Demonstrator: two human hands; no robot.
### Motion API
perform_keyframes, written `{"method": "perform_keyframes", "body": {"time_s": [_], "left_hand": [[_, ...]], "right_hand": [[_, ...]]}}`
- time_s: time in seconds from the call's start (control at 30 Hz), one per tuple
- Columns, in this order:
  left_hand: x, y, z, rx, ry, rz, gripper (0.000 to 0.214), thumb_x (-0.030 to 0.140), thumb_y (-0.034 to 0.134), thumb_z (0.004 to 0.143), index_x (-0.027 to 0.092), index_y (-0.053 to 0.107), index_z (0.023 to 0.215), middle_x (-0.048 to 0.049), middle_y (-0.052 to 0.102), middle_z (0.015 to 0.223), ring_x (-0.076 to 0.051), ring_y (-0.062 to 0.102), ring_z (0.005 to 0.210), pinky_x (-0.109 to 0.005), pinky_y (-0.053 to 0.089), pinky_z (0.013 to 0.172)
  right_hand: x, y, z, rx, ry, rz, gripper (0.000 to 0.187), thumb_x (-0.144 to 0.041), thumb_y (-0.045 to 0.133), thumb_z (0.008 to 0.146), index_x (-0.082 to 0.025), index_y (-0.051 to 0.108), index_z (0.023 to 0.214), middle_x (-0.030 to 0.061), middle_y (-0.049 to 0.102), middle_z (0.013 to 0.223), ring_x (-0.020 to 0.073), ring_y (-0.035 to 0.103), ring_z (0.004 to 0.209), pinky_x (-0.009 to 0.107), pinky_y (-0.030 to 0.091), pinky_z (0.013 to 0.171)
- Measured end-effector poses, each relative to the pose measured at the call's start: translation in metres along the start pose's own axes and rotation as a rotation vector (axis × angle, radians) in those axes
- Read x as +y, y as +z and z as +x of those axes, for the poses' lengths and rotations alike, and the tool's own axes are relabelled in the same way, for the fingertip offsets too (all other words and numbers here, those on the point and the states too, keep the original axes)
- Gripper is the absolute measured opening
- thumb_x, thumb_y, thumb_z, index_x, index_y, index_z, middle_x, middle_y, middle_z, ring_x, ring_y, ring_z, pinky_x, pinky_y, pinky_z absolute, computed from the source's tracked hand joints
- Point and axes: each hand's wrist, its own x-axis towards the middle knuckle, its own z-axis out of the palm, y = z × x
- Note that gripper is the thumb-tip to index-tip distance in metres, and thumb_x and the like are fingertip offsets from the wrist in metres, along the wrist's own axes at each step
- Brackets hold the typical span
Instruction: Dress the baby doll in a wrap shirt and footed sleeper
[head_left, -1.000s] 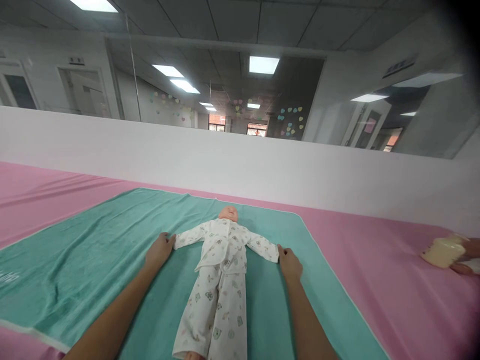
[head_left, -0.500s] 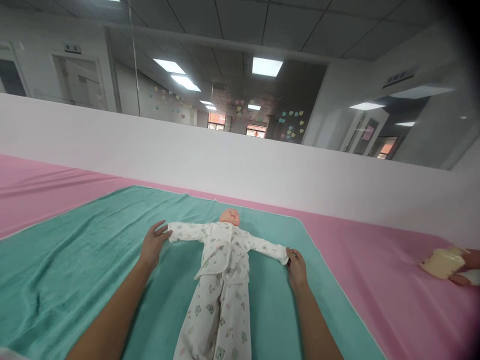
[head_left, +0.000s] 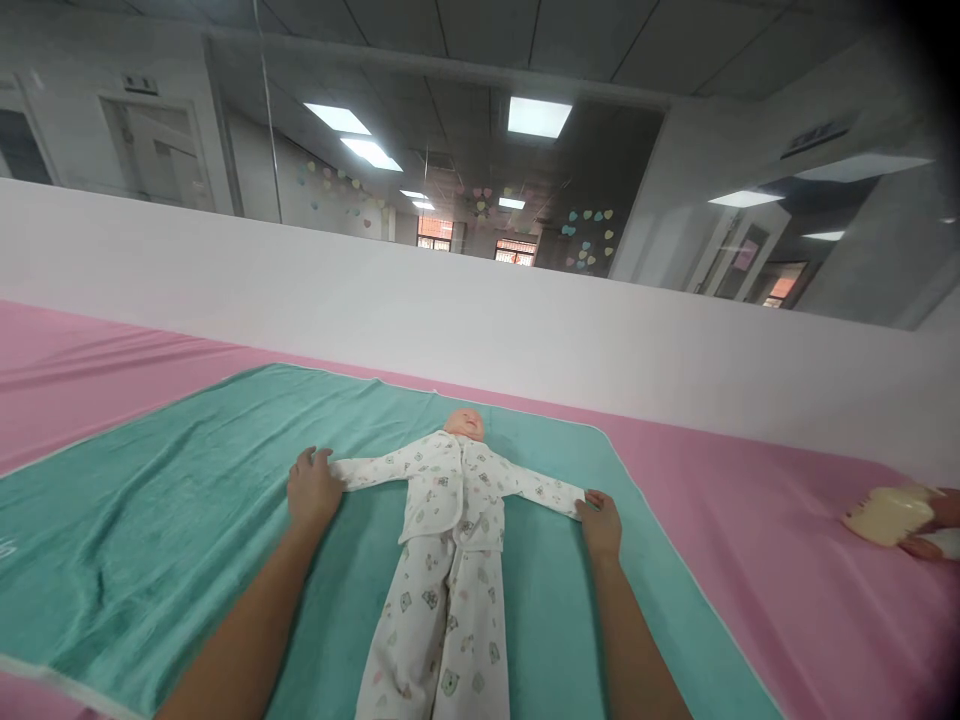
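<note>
A baby doll (head_left: pixel 466 424) lies face up on a green towel (head_left: pixel 195 480), its arms stretched out to both sides. It wears a white printed jacket (head_left: pixel 435 495) and matching trousers (head_left: pixel 469 625). My left hand (head_left: pixel 315 487) is closed on the end of the sleeve at the left of the view, its fingers partly hidden behind the hand. At the other side, my right hand (head_left: pixel 600 520) pinches the cuff of the opposite sleeve (head_left: pixel 547 490). Both sleeves are drawn out fairly straight, and the doll's hands do not show.
Under the towel spreads a pink sheet (head_left: pixel 750 520). At the far right lies a pale yellow object (head_left: pixel 892 514) beside something skin-coloured, partly cut off by the frame. A white low wall (head_left: pixel 480 320) with a mirror or glass panel (head_left: pixel 465 150) above stands behind.
The sleeves are pulled straighter and the jacket lies a little flatter. My left hand has turned and closed more on its sleeve end; my right hand stays at its cuff. The view has shifted slightly.
</note>
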Motion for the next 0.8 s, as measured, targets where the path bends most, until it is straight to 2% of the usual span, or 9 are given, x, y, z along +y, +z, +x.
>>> {"method": "perform_keyframes", "body": {"time_s": [0.07, 0.17, 0.23, 0.33, 0.4, 0.5, 0.6, 0.73, 0.8], "left_hand": [[0.013, 0.005, -0.009, 0.019, 0.196, 0.159, 0.044, 0.010, 0.047, 0.074, 0.013, 0.052, 0.117, -0.0149, 0.035, 0.140, -0.031, 0.029, 0.130, -0.044, 0.025, 0.106], [0.034, 0.018, -0.020, -0.057, 0.443, 0.284, 0.041, 0.023, 0.038, 0.087, 0.017, 0.046, 0.126, -0.0094, 0.029, 0.145, -0.025, 0.018, 0.136, -0.041, 0.019, 0.109], [0.041, 0.025, -0.022, -0.186, 0.439, 0.306, 0.043, 0.033, 0.032, 0.091, 0.020, 0.041, 0.131, -0.0075, 0.031, 0.145, -0.025, 0.019, 0.135, -0.046, 0.017, 0.108], [0.035, 0.024, -0.020, -0.346, 0.297, 0.344, 0.045, 0.036, 0.024, 0.093, 0.017, 0.045, 0.128, -0.0102, 0.046, 0.134, -0.028, 0.032, 0.129, -0.049, 0.021, 0.105], [0.026, 0.015, -0.020, -0.319, 0.227, 0.375, 0.044, 0.034, 0.023, 0.093, 0.014, 0.050, 0.122, -0.0127, 0.048, 0.133, -0.030, 0.033, 0.127, -0.050, 0.025, 0.102], [0.022, -0.005, -0.029, -0.176, 0.257, 0.374, 0.040, 0.029, 0.028, 0.091, 0.012, 0.053, 0.117, -0.0149, 0.048, 0.130, -0.031, 0.034, 0.126, -0.049, 0.028, 0.100], [0.037, -0.021, -0.062, -0.193, 0.378, 0.223, 0.035, 0.031, 0.033, 0.088, 0.015, 0.055, 0.110, -0.0118, 0.057, 0.116, -0.026, 0.048, 0.112, -0.037, 0.037, 0.092], [0.068, -0.032, -0.134, -0.491, 0.292, 0.006, 0.042, 0.051, 0.036, 0.086, 0.023, 0.049, 0.114, -0.0069, 0.061, 0.105, -0.021, 0.061, 0.082, -0.028, 0.044, 0.064], [0.079, -0.036, -0.170, -0.573, 0.242, -0.030, 0.055, 0.056, 0.041, 0.081, 0.026, 0.037, 0.126, -0.0093, 0.057, 0.114, -0.022, 0.062, 0.082, -0.028, 0.043, 0.058]], "right_hand": [[-0.008, 0.003, -0.007, 0.043, -0.052, -0.093, 0.043, -0.036, 0.052, 0.067, -0.014, 0.053, 0.104, 0.0176, 0.051, 0.119, 0.0327, 0.051, 0.104, 0.048, 0.038, 0.090], [-0.027, 0.021, -0.029, -0.003, -0.229, -0.161, 0.041, -0.035, 0.046, 0.076, -0.017, 0.052, 0.112, 0.0131, 0.042, 0.131, 0.0290, 0.040, 0.120, 0.043, 0.030, 0.101], [-0.038, 0.039, -0.047, -0.141, -0.426, -0.246, 0.040, -0.034, 0.044, 0.080, -0.019, 0.052, 0.117, 0.0095, 0.040, 0.136, 0.0264, 0.034, 0.126, 0.042, 0.024, 0.106], [-0.046, 0.060, -0.072, -0.381, -0.632, -0.413, 0.046, -0.027, 0.044, 0.080, -0.021, 0.046, 0.126, 0.0088, 0.037, 0.140, 0.0286, 0.029, 0.130, 0.051, 0.019, 0.106], [-0.045, 0.063, -0.081, -0.423, -0.643, -0.477, 0.051, -0.022, 0.046, 0.078, -0.021, 0.044, 0.129, 0.0097, 0.035, 0.141, 0.0304, 0.027, 0.131, 0.056, 0.020, 0.104], [-0.043, 0.053, -0.091, -0.415, -0.651, -0.489, 0.052, -0.018, 0.047, 0.075, -0.019, 0.046, 0.127, 0.0116, 0.041, 0.137, 0.0308, 0.034, 0.127, 0.052, 0.024, 0.103], [-0.044, 0.036, -0.106, -0.506, -0.680, -0.419, 0.049, -0.016, 0.049, 0.072, -0.019, 0.050, 0.121, 0.0117, 0.049, 0.127, 0.0293, 0.045, 0.117, 0.043, 0.037, 0.096], [-0.054, 0.026, -0.135, -0.584, -0.692, -0.360, 0.040, -0.012, 0.045, 0.074, -0.023, 0.053, 0.112, 0.0077, 0.056, 0.112, 0.0256, 0.052, 0.102, 0.037, 0.043, 0.084], [-0.063, 0.026, -0.143, -0.570, -0.680, -0.361, 0.031, -0.011, 0.042, 0.076, -0.022, 0.055, 0.102, 0.0062, 0.058, 0.101, 0.0235, 0.053, 0.094, 0.035, 0.043, 0.078]]}}
